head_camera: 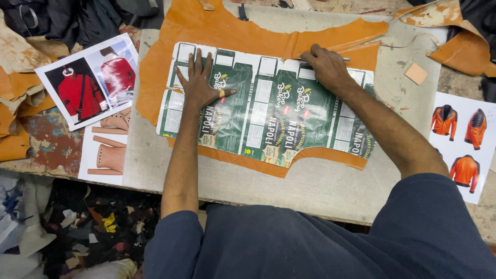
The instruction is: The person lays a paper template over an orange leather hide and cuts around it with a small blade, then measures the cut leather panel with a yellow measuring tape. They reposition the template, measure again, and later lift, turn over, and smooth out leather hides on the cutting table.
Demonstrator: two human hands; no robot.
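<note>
From the head camera, a flat cardboard pattern (268, 111), cut from green and white printed packaging, lies on a sheet of orange leather (206, 26) spread over the grey counter (289, 188). The leather shows beyond the pattern at the top, along the left side and as a thin strip below its lower edge. The left hand (199, 82) rests palm down on the left part of the pattern, fingers spread apart and flat, gripping nothing. The right hand (325, 64) sits at the pattern's upper edge, its fingers drawn together around a thin silver pen (343, 59) whose end pokes out to the right, lying against the leather just above the cardboard. To the left of the counter lie a photo print of red jackets (88, 82) and a sheet with tan sleeve pieces (108, 150), beside loose scraps of orange leather (15, 139). At the right edge lies a print of orange jackets (460, 139), and a small tan square (416, 73) rests on the counter well apart from the pattern. Coloured offcuts (103, 222) litter the floor below.
</note>
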